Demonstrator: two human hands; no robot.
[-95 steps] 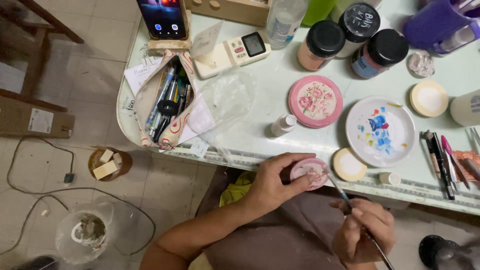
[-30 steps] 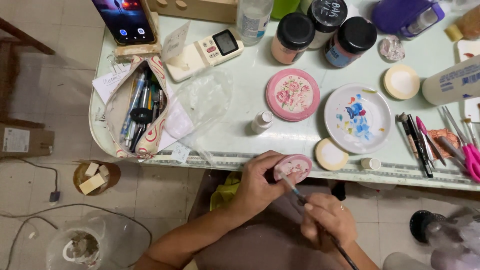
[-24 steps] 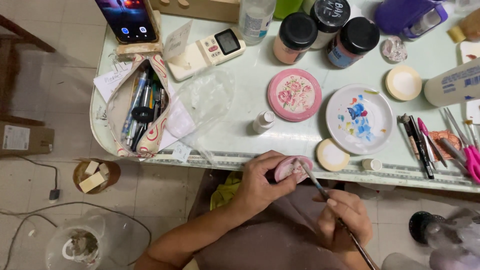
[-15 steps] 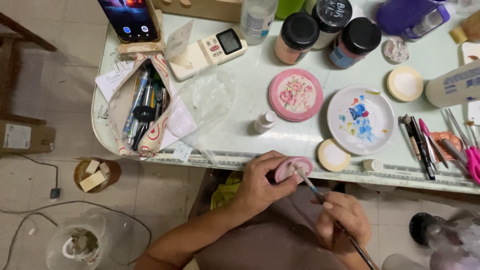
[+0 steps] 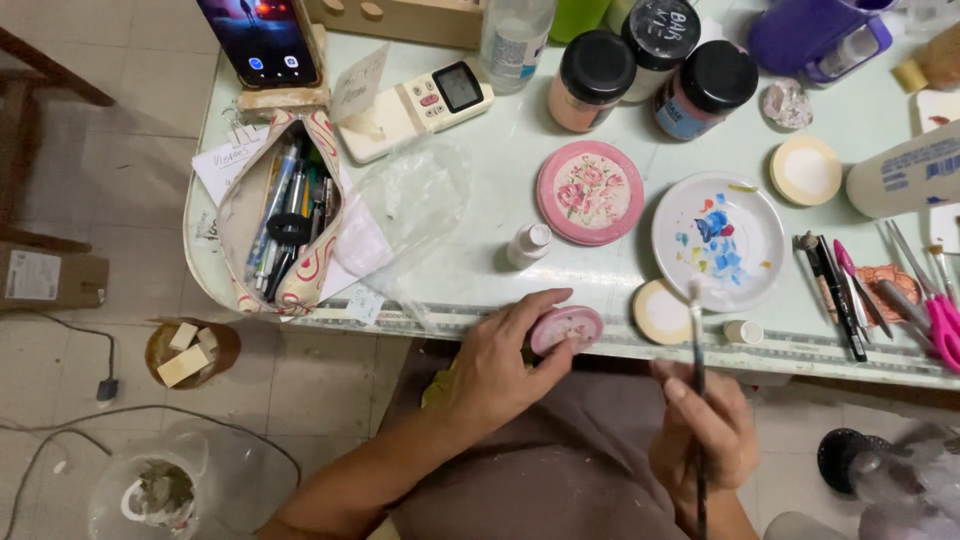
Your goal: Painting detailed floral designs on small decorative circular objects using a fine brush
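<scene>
My left hand (image 5: 497, 362) grips a small round pink disc (image 5: 568, 326) with painted flowers, held at the table's front edge. My right hand (image 5: 705, 433) holds a thin paintbrush (image 5: 697, 380) upright, its pale tip near the white paint palette plate (image 5: 718, 240) dabbed with blue, red and yellow. The brush tip is apart from the small disc. A larger pink disc with painted roses (image 5: 590, 192) lies on the pale green table (image 5: 470, 260), and a small white bottle (image 5: 528, 245) stands beside it.
An open pencil case (image 5: 283, 215) full of pens lies at the left, beside a crumpled clear bag (image 5: 410, 215). Paint jars (image 5: 650, 70), a phone (image 5: 262, 40) and a remote (image 5: 420, 105) stand at the back. Tools and pink scissors (image 5: 925, 305) lie right. Two cream round discs (image 5: 806, 170) rest near the palette.
My right hand has lifted the brush away from the small pink disc and swung it upright, its tip now up by the palette plate. My left hand still holds the disc.
</scene>
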